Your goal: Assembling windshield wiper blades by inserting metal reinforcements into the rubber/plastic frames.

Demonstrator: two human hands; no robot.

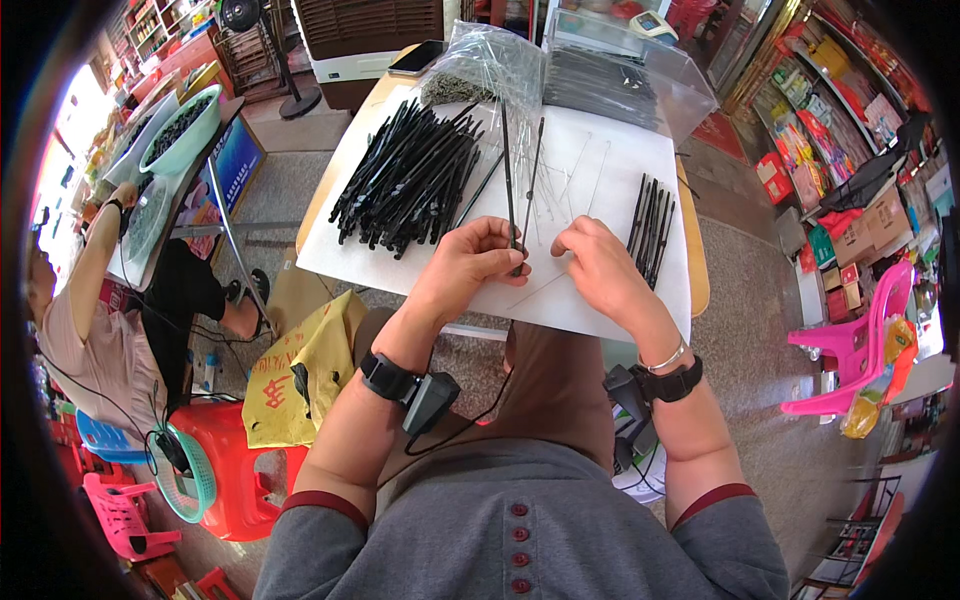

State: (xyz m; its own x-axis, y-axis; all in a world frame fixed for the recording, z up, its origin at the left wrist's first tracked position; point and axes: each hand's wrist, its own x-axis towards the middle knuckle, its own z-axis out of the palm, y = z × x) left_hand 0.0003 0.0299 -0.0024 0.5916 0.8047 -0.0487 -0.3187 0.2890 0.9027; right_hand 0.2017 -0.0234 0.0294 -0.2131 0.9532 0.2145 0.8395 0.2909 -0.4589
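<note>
My left hand (475,258) is closed on two thin black sticks (510,180) that stand up from its fingertips over the white sheet (610,150) on the table. My right hand (598,258) rests beside it, fingers curled down on the sheet, close to thin clear rods (585,175); I cannot tell whether it grips one. A big pile of black sticks (410,180) lies to the left of my hands. A small row of black sticks (650,228) lies to the right of my right hand.
A clear plastic bag (480,65) and a clear box (640,70) of dark pieces sit at the table's far side, with a phone (418,57). Another person (90,320) sits at a table on the left. A yellow bag (300,370), red stool (235,460) and pink chair (860,340) stand around.
</note>
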